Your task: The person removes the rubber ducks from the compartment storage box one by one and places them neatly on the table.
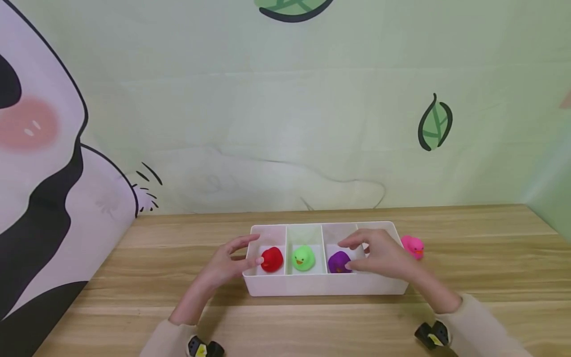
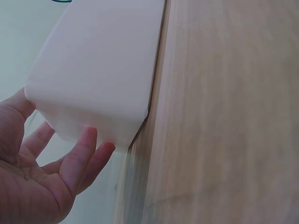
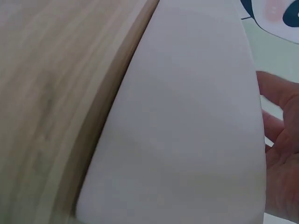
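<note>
The table (image 1: 134, 307) over there is pale wood, its darker grain running from nine o'clock to three with twelve at the far edge. A white box (image 1: 327, 286) stands on it, its long sides along that same line. Just beside the box, near three o'clock, sits a pink duck (image 1: 411, 247), beak pointing toward four.

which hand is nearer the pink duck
Right. The right hand is over the tray's right half, just left of the pink duck; the left hand is at the tray's opposite end.
</note>
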{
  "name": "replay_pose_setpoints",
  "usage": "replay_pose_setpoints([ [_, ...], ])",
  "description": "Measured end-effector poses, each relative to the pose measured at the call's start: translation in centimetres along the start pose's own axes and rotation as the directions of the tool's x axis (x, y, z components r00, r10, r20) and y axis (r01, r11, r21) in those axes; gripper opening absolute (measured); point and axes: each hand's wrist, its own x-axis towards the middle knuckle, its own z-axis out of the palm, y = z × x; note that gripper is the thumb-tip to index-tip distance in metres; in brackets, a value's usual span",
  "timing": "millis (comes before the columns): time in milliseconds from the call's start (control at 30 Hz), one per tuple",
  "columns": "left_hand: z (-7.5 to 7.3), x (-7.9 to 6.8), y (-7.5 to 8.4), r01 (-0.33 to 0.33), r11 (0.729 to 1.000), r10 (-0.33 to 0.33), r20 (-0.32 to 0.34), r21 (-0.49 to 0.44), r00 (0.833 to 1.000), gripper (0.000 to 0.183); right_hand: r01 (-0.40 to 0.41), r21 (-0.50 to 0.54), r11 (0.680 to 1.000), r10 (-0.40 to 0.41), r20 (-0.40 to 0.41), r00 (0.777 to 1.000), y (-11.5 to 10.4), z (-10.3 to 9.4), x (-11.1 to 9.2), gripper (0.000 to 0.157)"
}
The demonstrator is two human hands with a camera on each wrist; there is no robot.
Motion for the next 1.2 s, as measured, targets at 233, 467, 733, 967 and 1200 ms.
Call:
replay_pose_setpoints([
  [233,-0.1,-0.1,0.1,-0.015,1.0,0.015,0.002,0.008,1.0,0.057,-0.018,-0.127,0.992,0.026,0.058,0.998,-1.0,0.6,1.0,0.03],
  [467,0.0,0.0,0.0,-0.004,1.0,0.004,-0.008,-0.008,1.0,0.057,-0.032,-0.193,0.981,0.055,0.115,0.992,-0.9,1.0,1.8,0.025],
  [733,0.0,0.1,-0.1,-0.006,1.0,0.006,-0.011,-0.012,1.0,0.057,0.028,-0.223,0.974,0.011,0.17,0.985,-0.8,1.2,2.3,0.011],
  [967,0.1,0.1,0.0,-0.003,1.0,0.003,-0.019,0.006,1.0,0.056,0.033,-0.202,0.979,0.002,0.169,0.986,-0.4,1.3,2.3,0.015],
  [1200,0.0,-0.1,0.1,0.0,1.0,0.001,-0.018,0.02,1.0,0.057,-0.014,-0.121,0.993,0.028,0.115,0.993,-0.4,1.0,1.8,0.025],
])
